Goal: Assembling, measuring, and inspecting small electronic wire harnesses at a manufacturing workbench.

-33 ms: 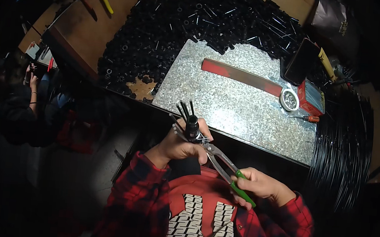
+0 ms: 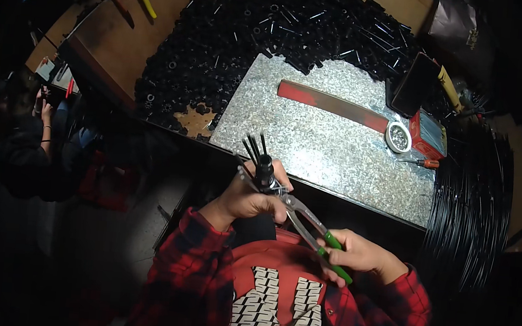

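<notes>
Held in front of my chest, my left hand is closed around a black tubular part with an open end facing up. Several thin black rods stick up beside the tube, fanned out from the same grip. My right hand grips green-handled pliers, its fingers wrapped around the handles. The jaws of the pliers meet the part right by my left thumb, where some thin metal pieces show. What exactly lies between the jaws is too small to make out.
A speckled stone slab carries a flat red-brown bar, a small white bowl of metal bits and an orange-handled screwdriver. Black parts are heaped behind. Thin black rods hang at right. Another person's hand shows far left.
The plier handles look slightly farther apart, with my right hand shifted a little. My left hand and the tubular part have barely moved.
</notes>
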`<state>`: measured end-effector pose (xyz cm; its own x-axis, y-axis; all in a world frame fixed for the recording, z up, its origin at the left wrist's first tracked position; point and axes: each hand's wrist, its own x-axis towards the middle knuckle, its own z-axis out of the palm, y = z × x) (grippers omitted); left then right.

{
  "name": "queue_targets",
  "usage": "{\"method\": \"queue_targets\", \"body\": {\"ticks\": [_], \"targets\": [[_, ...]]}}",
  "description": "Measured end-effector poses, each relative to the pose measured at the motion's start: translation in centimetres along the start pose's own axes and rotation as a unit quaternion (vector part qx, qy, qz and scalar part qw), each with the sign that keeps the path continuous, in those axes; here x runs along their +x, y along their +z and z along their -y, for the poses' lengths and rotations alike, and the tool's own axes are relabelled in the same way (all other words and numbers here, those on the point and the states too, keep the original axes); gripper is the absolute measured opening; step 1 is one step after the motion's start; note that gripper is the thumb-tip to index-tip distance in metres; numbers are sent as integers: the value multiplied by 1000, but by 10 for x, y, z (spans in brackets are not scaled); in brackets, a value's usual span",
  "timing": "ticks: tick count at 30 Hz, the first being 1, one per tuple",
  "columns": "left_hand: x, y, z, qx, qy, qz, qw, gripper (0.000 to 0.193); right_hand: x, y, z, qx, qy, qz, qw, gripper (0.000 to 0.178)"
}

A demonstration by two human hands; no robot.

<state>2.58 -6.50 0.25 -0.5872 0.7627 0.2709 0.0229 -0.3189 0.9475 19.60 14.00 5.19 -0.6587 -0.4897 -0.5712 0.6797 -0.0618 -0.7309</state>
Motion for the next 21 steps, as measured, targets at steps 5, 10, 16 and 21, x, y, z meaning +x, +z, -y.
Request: {"method": "queue_targets", "body": {"ticks": [5,10,16,21], "targets": [[6,5,0,56,-13,-77,995,66,4,12,2,-517,-290,-366,717,38],[3,-2,1,-26,-36,-28,999,67,-14,12,15,-6,-49,-136,990,34],[6,3,0,16,-7,2,1000,47,-11,1,10,-129,-24,-73,989,24],[8,8,-4,92,2,-38,995,66,0,10,2,-601,-239,-389,656,55]]}}
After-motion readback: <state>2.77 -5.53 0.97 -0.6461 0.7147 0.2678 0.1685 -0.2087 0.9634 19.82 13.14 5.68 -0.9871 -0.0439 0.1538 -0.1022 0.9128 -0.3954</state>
